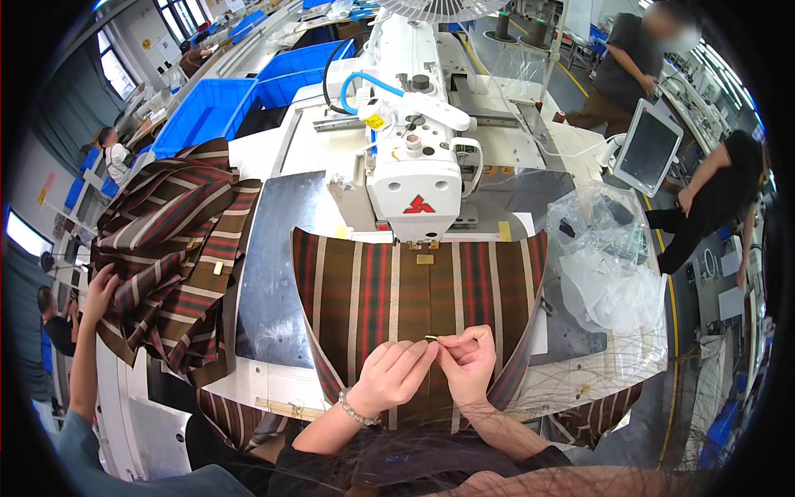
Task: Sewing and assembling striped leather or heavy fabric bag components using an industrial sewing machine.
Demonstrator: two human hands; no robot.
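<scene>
Striped brown, red and white fabric lies under the sewing machine's head, its sides curling up. Near its middle seam my left hand, with a beaded bracelet at the wrist, and my right hand meet fingertip to fingertip. Between them both pinch a small yellowish tab; its far side is hidden by my fingers. A similar gold-coloured label sits flat on the fabric just below the needle area.
A heap of the same striped fabric lies left, with a co-worker's hand on it. Blue bins stand behind. Clear plastic bags rest at the right, near a screen. Other people stand beyond.
</scene>
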